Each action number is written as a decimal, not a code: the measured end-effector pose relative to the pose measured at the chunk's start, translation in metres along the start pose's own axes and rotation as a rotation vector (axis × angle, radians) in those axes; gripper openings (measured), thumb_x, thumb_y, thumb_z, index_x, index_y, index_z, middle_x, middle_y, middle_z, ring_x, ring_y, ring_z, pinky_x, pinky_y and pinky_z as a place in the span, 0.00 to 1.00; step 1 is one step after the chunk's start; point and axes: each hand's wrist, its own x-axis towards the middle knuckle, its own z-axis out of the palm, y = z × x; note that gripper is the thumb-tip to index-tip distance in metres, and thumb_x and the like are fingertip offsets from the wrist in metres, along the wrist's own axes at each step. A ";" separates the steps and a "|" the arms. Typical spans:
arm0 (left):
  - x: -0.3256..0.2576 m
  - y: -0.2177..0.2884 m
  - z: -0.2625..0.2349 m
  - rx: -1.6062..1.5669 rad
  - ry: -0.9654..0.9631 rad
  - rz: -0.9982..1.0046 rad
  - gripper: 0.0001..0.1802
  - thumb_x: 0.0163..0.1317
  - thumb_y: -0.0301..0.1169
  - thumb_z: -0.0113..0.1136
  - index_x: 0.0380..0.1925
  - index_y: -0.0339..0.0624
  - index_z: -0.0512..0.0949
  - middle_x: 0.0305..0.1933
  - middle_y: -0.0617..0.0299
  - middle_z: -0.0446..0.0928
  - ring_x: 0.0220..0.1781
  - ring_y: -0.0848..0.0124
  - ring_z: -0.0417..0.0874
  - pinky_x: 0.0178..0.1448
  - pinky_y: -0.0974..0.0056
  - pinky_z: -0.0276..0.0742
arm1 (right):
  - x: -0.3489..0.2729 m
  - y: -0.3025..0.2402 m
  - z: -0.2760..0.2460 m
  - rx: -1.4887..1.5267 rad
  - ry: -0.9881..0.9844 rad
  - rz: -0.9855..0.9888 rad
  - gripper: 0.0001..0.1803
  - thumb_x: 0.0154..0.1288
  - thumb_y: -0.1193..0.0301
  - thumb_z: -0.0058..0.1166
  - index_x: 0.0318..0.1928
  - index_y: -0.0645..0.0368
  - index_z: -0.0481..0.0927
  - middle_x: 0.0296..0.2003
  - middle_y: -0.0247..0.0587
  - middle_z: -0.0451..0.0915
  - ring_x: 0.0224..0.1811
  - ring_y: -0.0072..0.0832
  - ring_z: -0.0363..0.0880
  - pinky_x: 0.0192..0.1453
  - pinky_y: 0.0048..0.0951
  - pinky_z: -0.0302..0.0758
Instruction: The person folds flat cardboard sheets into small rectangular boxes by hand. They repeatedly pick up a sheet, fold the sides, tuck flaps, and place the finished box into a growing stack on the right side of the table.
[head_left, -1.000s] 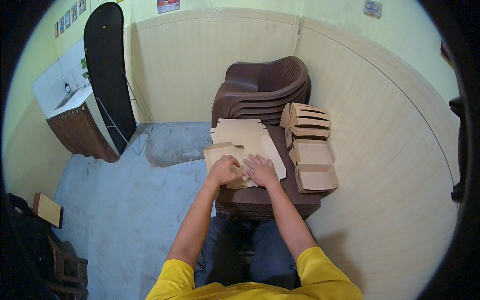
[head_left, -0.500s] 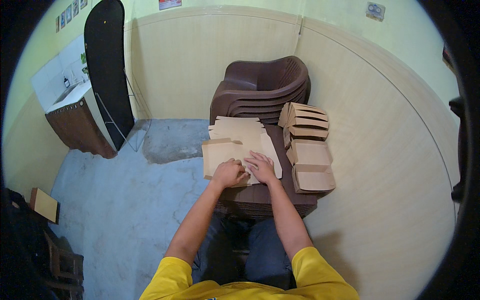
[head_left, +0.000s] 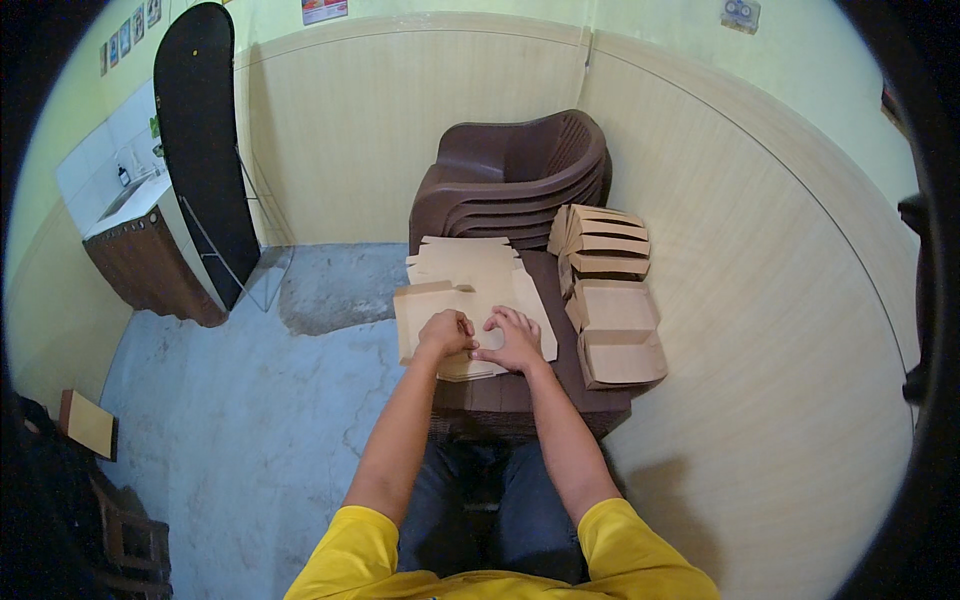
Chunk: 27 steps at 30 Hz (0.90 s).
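A partly folded brown cardboard box (head_left: 420,312) lies in front of me, its left and far edges raised as low flaps. It rests on flat cardboard blanks (head_left: 465,262) on a dark brown woven-pattern table (head_left: 592,398). My left hand (head_left: 446,332) is at the box's right side, fingers curled closed on its edge; the fingertips are partly hidden. Close beside it, my right hand (head_left: 516,340) curves over the cardboard, with thumb and fingers apart. The right thumb points toward the left fingertips.
To the right stand an open folded box (head_left: 622,335) and a nested stack of boxes (head_left: 605,240). Stacked brown plastic chairs (head_left: 515,170) are behind the table. An upright black ironing board (head_left: 200,150) and a sink counter (head_left: 150,195) are far left.
My right hand has gone from lying flatter on the cardboard to a curved shape, its thumb stretched left. My left hand has turned slightly, fingers still curled. The whole view has shifted a little.
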 end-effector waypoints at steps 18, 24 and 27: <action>-0.063 0.027 0.024 0.320 0.369 0.631 0.32 0.54 0.58 0.80 0.53 0.50 0.87 0.57 0.59 0.83 0.64 0.60 0.83 0.67 0.52 0.77 | 0.030 0.062 0.010 1.022 -0.062 0.129 0.29 0.62 0.86 0.57 0.63 0.51 0.79 0.60 0.36 0.86 0.67 0.36 0.82 0.75 0.36 0.71; -0.076 0.030 0.036 0.442 0.278 0.628 0.26 0.62 0.56 0.73 0.48 0.48 0.87 0.54 0.64 0.85 0.59 0.60 0.83 0.64 0.51 0.77 | -0.017 0.067 -0.024 0.460 0.013 0.023 0.17 0.60 0.84 0.54 0.48 0.62 0.88 0.55 0.47 0.89 0.59 0.41 0.88 0.64 0.37 0.82; -0.066 0.024 0.033 0.347 0.182 0.595 0.19 0.70 0.51 0.67 0.46 0.48 0.88 0.52 0.61 0.87 0.58 0.55 0.85 0.61 0.47 0.81 | -0.047 0.059 -0.031 0.503 0.024 -0.073 0.17 0.55 0.80 0.62 0.47 0.64 0.89 0.57 0.48 0.89 0.63 0.41 0.87 0.70 0.38 0.81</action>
